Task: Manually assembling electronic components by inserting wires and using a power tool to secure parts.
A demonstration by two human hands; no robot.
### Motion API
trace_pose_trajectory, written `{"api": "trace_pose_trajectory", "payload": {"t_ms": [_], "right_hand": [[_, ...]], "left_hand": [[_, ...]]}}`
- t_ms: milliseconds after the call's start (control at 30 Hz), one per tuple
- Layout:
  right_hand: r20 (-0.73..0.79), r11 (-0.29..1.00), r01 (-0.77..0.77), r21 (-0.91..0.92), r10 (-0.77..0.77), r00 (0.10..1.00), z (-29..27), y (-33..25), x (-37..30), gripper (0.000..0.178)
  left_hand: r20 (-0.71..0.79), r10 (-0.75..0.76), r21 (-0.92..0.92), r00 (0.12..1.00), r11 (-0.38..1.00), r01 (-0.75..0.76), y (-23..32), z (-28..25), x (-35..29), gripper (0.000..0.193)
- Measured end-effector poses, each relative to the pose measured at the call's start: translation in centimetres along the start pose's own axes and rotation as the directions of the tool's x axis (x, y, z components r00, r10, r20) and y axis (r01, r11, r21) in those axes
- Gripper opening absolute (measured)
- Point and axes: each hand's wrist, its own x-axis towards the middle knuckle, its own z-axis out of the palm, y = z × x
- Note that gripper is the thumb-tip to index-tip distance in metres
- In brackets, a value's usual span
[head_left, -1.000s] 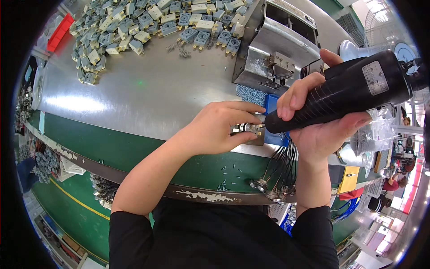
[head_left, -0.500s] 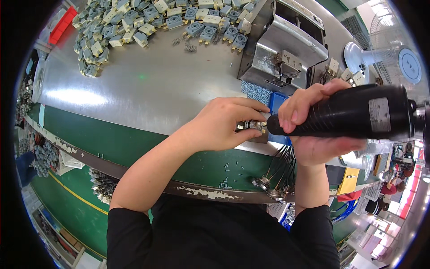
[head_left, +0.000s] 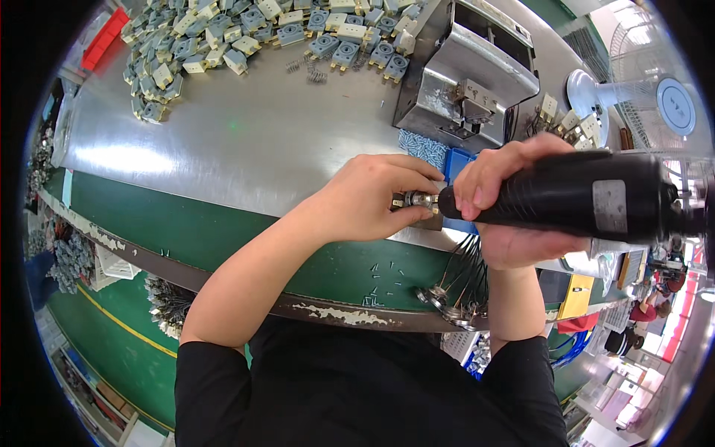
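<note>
My right hand (head_left: 514,197) is wrapped round a black power screwdriver (head_left: 573,195), held nearly level with its tip end pointing left. That end meets a small round metal part (head_left: 418,200), which my left hand (head_left: 376,195) pinches between thumb and fingers. A metal block (head_left: 432,222) lies partly hidden under the part. Behind my fingers, small bluish screws (head_left: 423,147) are heaped beside a blue tray (head_left: 458,162), which my right hand partly covers.
Many grey and cream switch blocks (head_left: 223,45) are piled at the back left, with springs (head_left: 316,76) beside them. A metal fixture (head_left: 473,82) stands at the back right. Wired round parts (head_left: 450,305) and loose screws (head_left: 376,287) lie by the bench's front edge.
Both hands, the screwdriver and the small metal part have shifted slightly within the picture, as has the bench. My grips stay the same, and the screwdriver's end remains against the part.
</note>
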Motion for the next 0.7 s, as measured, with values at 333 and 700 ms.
{"api": "trace_pose_trajectory", "payload": {"t_ms": [333, 700], "right_hand": [[-0.220, 0.979, 0.175, -0.103, -0.194, 0.956, -4.4, -2.8, 7.2, 0.116], [-0.341, 0.919, 0.127, -0.372, -0.263, 0.903, -3.5, -1.1, 9.7, 0.108]], "left_hand": [[0.037, 0.015, -0.009, 0.999, 1.000, -0.015, 0.3, -0.3, 0.6, 0.031], [0.038, -0.026, -0.059, 0.999, 0.998, 0.028, 0.5, -0.4, 0.7, 0.031]]}}
